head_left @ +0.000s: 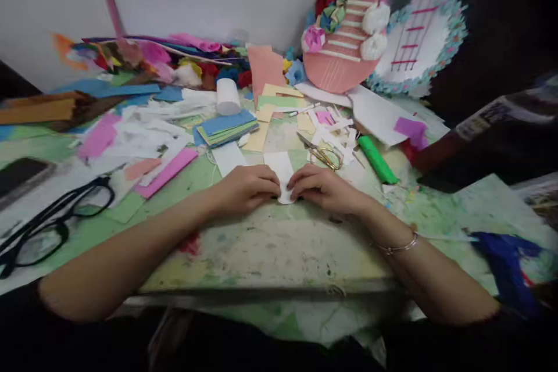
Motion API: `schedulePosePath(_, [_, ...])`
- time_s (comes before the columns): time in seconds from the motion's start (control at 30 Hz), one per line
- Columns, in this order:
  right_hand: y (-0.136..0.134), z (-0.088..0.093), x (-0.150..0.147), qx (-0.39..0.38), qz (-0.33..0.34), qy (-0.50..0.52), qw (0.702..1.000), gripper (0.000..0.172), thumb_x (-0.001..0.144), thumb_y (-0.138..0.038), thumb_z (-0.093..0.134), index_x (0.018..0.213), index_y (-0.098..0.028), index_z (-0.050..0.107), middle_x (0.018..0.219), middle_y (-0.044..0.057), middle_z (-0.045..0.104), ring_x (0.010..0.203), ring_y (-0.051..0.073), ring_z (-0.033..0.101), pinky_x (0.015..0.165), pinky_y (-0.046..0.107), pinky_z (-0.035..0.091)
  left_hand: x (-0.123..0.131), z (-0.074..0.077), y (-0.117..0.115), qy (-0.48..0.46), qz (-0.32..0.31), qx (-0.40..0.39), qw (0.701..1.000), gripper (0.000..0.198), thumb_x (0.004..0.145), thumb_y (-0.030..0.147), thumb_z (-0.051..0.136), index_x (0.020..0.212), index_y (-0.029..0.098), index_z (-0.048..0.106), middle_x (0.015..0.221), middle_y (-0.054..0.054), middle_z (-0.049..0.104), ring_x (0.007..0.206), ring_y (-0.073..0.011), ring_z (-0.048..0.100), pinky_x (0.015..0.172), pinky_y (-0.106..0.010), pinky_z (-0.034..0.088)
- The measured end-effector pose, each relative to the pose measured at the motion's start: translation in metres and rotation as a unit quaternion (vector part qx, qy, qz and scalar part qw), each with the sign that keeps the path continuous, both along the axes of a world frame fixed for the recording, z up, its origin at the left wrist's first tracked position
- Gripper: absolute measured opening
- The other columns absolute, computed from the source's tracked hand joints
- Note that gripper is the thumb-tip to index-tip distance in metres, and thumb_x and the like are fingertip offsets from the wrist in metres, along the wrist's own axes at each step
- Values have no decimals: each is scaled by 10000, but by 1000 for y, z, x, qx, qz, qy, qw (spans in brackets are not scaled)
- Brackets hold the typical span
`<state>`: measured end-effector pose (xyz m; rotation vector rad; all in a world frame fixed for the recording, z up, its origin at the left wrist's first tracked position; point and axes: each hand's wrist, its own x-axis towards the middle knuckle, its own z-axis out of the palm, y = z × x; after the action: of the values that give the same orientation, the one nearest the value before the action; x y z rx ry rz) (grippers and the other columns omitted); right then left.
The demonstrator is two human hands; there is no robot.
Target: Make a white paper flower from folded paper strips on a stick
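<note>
- Fingers [267, 185] of your left hand [246, 188] and right hand [326, 188] pinch the white paper [279, 164]; uneven pulling could tear it.
- Reaching forward could bump the scissors [321, 155].

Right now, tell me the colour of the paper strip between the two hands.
The paper strip is white, seen best in the head view.

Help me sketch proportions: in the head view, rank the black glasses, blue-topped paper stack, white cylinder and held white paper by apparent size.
1. Black glasses
2. Blue-topped paper stack
3. White cylinder
Unranked: held white paper; fingers hide part.
</note>
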<state>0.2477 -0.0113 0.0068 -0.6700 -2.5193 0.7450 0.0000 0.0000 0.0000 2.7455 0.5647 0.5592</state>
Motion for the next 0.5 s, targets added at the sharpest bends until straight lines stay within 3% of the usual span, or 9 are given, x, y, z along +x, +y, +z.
schedulePosePath(0.2, [-1, -1, -3, -32, 27, 15, 999, 224, 888, -69, 523, 930, -197, 702, 997, 31, 718, 937, 154, 569, 877, 344, 433, 5, 8, -4, -10, -12, 33, 999, 208, 854, 126, 499, 860, 199, 694, 873, -43, 715, 833, -181, 574, 787, -325, 456])
schedulePosePath(0.33, [0, -3, -2, -22, 25, 18, 999, 215, 881, -75, 537, 906, -200, 710, 934, 31, 714, 901, 147, 579, 874, 342, 432, 6, 9, -3, -21, -37, -47, 998, 218, 845, 99, 490, 858, 177, 693, 894, -70, 680, 883, -181, 559, 824, -328, 460])
schedulePosePath(0.5, [0, -4, -3, -28, 8, 14, 999, 227, 876, -70, 545, 921, -204, 722, 937, 34, 702, 901, 142, 591, 868, 325, 440, 5, 7, 1, -21, -1, -122, 992, 177, 867, 161, 524, 868, 177, 700, 879, -59, 667, 843, -154, 585, 783, -297, 469])
